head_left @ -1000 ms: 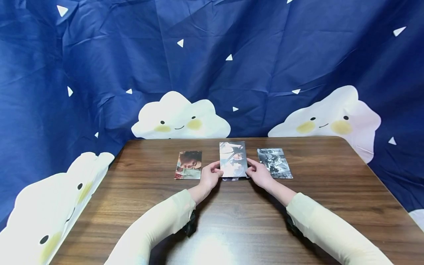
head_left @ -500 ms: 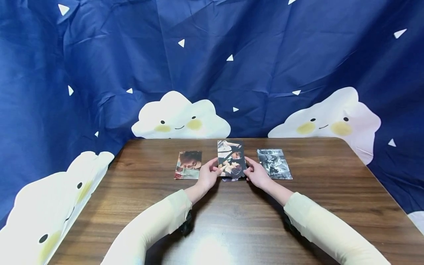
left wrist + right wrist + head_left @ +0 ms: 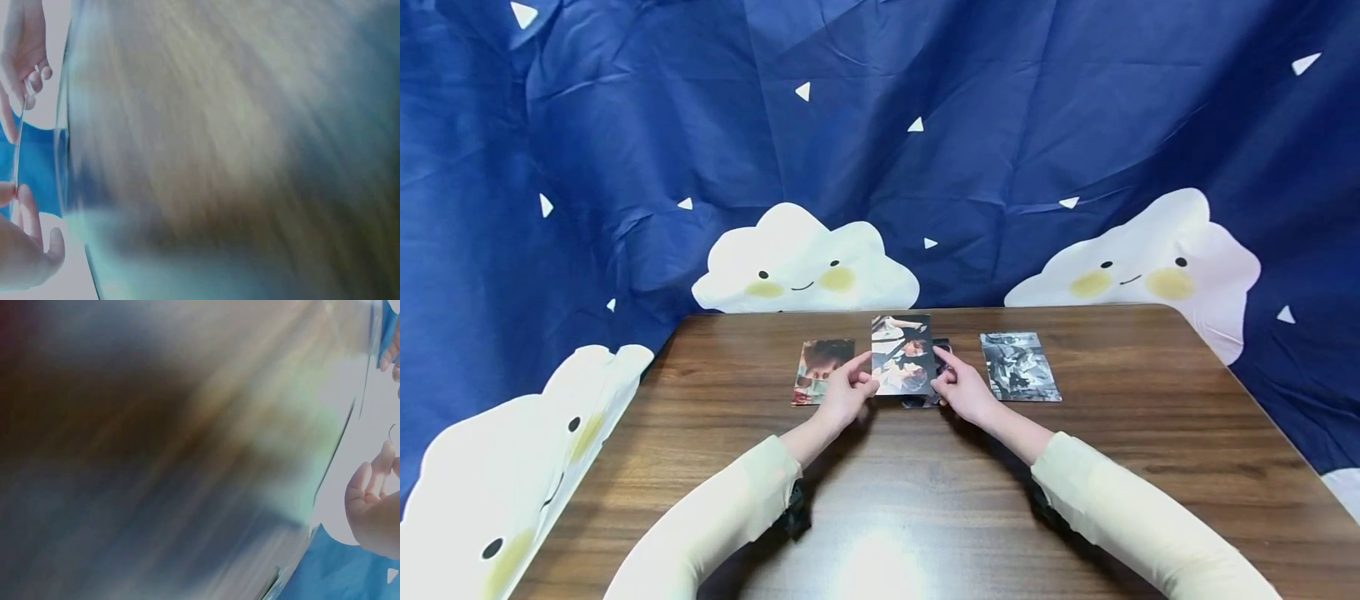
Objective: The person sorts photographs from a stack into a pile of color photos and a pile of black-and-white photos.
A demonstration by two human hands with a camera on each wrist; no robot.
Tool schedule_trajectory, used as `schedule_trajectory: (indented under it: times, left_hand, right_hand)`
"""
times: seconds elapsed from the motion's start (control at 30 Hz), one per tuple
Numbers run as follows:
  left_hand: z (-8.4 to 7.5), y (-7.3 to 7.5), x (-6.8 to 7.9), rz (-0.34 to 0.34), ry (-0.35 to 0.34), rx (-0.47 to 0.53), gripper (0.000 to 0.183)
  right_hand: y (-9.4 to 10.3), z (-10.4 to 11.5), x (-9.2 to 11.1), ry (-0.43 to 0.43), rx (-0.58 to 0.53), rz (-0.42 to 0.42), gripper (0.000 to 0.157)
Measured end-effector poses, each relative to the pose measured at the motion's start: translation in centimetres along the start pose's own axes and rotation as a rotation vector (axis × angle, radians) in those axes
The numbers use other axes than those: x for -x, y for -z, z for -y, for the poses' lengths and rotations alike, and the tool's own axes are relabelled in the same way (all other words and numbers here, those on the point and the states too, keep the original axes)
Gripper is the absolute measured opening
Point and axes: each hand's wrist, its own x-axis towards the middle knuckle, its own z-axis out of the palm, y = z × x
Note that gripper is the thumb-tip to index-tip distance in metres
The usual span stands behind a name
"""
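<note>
A photo card (image 3: 901, 354), printed with people on a dark ground, is held up above the table between both hands. My left hand (image 3: 844, 396) pinches its left edge, thumb toward me. My right hand (image 3: 966, 392) pinches the opposite edge. In the left wrist view the card (image 3: 18, 153) shows edge-on as a thin line between the two hands. Behind and below it lies a dark photo card (image 3: 943, 354), mostly hidden. A warm-toned photo card (image 3: 820, 360) lies at the left, its right side partly covered by my left hand. A black-and-white photo card (image 3: 1021, 367) lies at the right.
The brown wooden table (image 3: 910, 475) has a bright glare near its front. A blue curtain (image 3: 880, 150) with printed clouds hangs behind the table's far edge. Both wrist views are mostly blurred table surface.
Both hands have carried the held card to the left, toward the warm-toned card. More of the dark card beneath now shows at its right. The glare on the held card has shifted.
</note>
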Motion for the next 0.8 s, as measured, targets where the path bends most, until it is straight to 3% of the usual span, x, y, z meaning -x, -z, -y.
schedule_trajectory:
  times: [0.1,0.23,0.37,0.57,0.8]
  left_hand:
    - [-0.1,1.2,0.1,0.014,-0.021,-0.024,0.055]
    - [0.3,2.7,0.3,0.031,0.001,-0.034,0.056]
    - [1.0,4.1,0.5,0.027,0.019,-0.034,0.057]
    - [1.8,6.4,0.7,0.013,-0.008,-0.03,0.056]
    - [2.3,8.9,0.4,0.027,0.0,-0.066,0.056]
  right_hand:
    - [-0.5,0.5,-0.3,0.022,-0.058,0.011,0.059]
    - [-1.4,1.0,-0.7,0.031,-0.11,0.039,0.061]
    - [-2.5,1.6,-1.1,0.042,-0.09,0.06,0.062]
    - [-4.2,2.7,-1.8,0.048,-0.059,0.085,0.064]
    - [-6.5,3.6,-3.1,-0.008,-0.091,0.114,0.074]
